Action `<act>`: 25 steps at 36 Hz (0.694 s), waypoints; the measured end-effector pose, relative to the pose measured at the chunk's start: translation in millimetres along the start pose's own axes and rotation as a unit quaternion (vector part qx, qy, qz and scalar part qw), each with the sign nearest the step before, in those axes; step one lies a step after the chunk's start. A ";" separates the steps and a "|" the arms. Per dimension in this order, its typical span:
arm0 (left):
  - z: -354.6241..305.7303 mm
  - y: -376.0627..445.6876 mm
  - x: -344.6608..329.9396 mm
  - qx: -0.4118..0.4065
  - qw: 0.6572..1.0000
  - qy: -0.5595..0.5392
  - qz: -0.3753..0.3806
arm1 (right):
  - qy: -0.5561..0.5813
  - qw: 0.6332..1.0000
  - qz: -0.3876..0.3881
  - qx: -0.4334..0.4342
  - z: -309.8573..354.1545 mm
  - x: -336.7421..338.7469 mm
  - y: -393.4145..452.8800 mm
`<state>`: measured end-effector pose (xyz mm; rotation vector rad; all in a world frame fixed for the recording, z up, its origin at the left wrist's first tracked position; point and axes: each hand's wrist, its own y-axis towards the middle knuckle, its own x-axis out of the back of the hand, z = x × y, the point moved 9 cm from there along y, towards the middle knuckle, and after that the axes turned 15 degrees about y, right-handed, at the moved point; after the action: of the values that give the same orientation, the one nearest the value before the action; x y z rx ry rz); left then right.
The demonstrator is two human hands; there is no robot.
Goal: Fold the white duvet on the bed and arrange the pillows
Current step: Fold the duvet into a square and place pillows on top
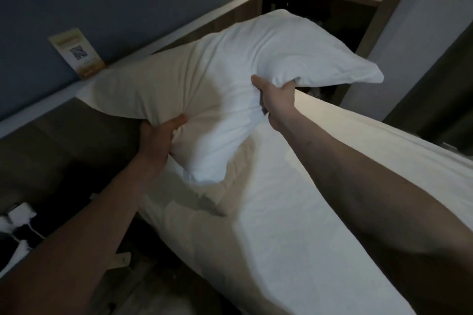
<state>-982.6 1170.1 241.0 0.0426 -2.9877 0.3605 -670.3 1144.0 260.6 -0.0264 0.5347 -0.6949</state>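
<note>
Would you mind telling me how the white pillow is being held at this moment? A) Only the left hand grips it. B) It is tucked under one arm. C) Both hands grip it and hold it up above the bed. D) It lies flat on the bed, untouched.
C: the left hand and the right hand each grip the pillow's lower edge, holding it above the bed.

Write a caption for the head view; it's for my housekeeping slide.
Both hands, left hand and right hand, grip a white pillow above the bed.
</note>
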 end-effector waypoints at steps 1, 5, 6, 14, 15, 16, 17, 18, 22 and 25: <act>1.0 11.0 4.6 0.002 1.000 0.000 -0.014 | -0.006 1.000 0.006 -0.005 -4.5 -10.5 8.2; 10.6 66.9 22.2 0.004 0.998 -0.005 -0.058 | -0.032 0.999 0.022 0.001 -24.4 -43.9 47.9; 13.5 80.8 24.8 0.002 0.998 -0.002 -0.063 | -0.041 0.999 0.029 0.002 -30.9 -51.5 57.7; 48.3 149.9 25.3 0.008 0.991 0.099 -0.093 | -0.187 0.982 0.035 -0.014 -109.1 -64.2 125.8; 57.3 156.4 23.6 0.018 0.989 0.122 -0.083 | -0.227 0.972 0.035 -0.042 -123.7 -60.0 131.4; 68.4 160.5 21.8 0.037 0.986 0.151 -0.065 | -0.262 0.962 0.038 -0.067 -136.6 -56.1 134.3; 85.2 166.0 21.0 0.062 0.981 0.181 -0.042 | -0.289 0.953 0.040 -0.085 -146.8 -52.3 135.7; 104.0 169.9 21.5 0.094 0.973 0.211 -0.015 | -0.309 0.946 0.042 -0.093 -154.4 -49.2 137.1; 142.2 175.0 30.0 0.168 0.949 0.262 0.043 | -0.349 0.932 0.054 -0.079 -163.3 -50.1 136.4; 144.6 175.1 34.0 0.178 0.953 0.246 0.017 | -0.360 0.928 0.061 -0.071 -159.6 -61.0 130.5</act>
<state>-1042.3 1305.2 65.1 -0.0556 -2.4043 0.7825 -706.9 1306.5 124.7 -0.3676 -0.1234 -0.4751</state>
